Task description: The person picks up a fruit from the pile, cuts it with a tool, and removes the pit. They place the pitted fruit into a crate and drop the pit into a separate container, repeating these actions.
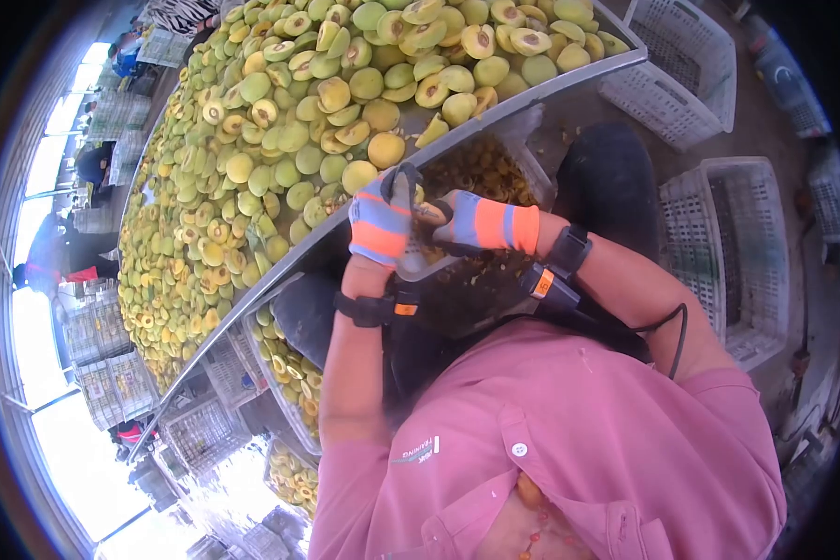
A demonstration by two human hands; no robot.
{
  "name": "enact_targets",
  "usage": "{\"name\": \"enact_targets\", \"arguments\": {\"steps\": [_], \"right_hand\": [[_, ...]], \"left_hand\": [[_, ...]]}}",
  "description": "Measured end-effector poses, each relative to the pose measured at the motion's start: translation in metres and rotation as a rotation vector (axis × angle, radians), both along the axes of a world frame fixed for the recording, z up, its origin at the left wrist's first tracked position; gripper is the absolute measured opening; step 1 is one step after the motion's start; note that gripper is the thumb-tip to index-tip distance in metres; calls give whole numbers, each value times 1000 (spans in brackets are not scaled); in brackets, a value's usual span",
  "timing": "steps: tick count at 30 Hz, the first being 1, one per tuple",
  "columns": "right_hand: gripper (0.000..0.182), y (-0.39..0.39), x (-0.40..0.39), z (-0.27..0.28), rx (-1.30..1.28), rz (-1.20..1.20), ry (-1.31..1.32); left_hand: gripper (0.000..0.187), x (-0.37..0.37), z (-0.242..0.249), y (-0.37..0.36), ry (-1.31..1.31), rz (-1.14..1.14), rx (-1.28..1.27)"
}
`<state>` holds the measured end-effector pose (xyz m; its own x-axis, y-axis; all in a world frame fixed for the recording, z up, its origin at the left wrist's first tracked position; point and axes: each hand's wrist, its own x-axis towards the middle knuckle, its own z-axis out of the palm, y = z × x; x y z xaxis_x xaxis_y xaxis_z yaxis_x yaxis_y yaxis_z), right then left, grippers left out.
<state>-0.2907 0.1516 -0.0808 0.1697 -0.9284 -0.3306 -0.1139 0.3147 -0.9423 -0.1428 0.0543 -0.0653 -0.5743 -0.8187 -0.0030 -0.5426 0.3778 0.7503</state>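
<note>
My left hand [383,217], in an orange and grey-blue glove, is closed with its fingers curled at the edge of the fruit table. Close against it on the right, my right hand [481,222] is closed too, in a matching glove. Between the hands shows a small tan-brown piece of peach [429,213], partly covered by the fingers. I cannot tell what else the right fingers grip. Yellow-green peaches [294,135], many halved with brown centres, are heaped beyond the hands. Below the hands, a crate [529,168] contains brown and yellow bits.
The table's metal rim [280,266] runs diagonally in front of me. White plastic crates [719,252] stand at the right. A crate of halved peaches [294,373] sits beside my left leg. Other people, such as one in dark clothes [56,252], stand along the table's far side.
</note>
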Motion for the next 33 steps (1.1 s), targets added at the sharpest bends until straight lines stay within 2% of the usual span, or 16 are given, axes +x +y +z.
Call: {"name": "enact_targets", "arguments": {"steps": [2, 3, 6, 7, 10, 13, 15, 19, 21, 23, 24, 26, 27, 28, 30, 33], "right_hand": [[20, 5, -15, 37, 206, 145, -82], [16, 6, -16, 30, 319, 161, -277], [11, 4, -28, 2, -95, 286, -423], [11, 2, -28, -7, -186, 313, -430], [12, 1, -23, -21, -413, 355, -337], [13, 4, -18, -27, -506, 375, -267], [14, 6, -19, -28, -409, 407, -285], [17, 11, -28, 15, 170, 464, -656], [19, 15, -22, 14, 304, 418, -783], [18, 15, -18, 5, 357, 344, -839], [17, 12, -16, -1, 264, 337, -775], [16, 8, -12, -18, 84, 322, -650], [14, 7, -11, -31, -107, 339, -559], [13, 5, -9, -34, -293, 332, -459], [14, 5, -13, -37, -45, 341, -559], [14, 11, -12, -34, 222, 355, -800]], "left_hand": [[28, 5, 8, -15, 88, -268, 58], [33, 6, 11, -18, 135, -403, 84], [23, 6, 17, -15, 359, -189, 587], [21, 7, 10, -11, 346, -205, 363], [30, 6, 12, 19, 402, -44, 177], [26, 10, 14, 27, 390, -41, 92], [23, 8, 20, 25, 382, -119, 86], [18, 8, 40, 16, 255, -313, 175], [20, 6, 53, 11, 124, -394, 284], [21, 6, 48, 8, 98, -401, 117], [23, 3, 44, 6, 90, -402, 32], [23, -2, 26, 3, 4, -155, 98], [23, -4, 17, 4, -44, -33, 133], [23, -3, 11, 8, 55, 4, 214], [23, -1, 3, 13, 254, 73, 370], [22, 2, 11, 15, 281, -205, 69]]}}
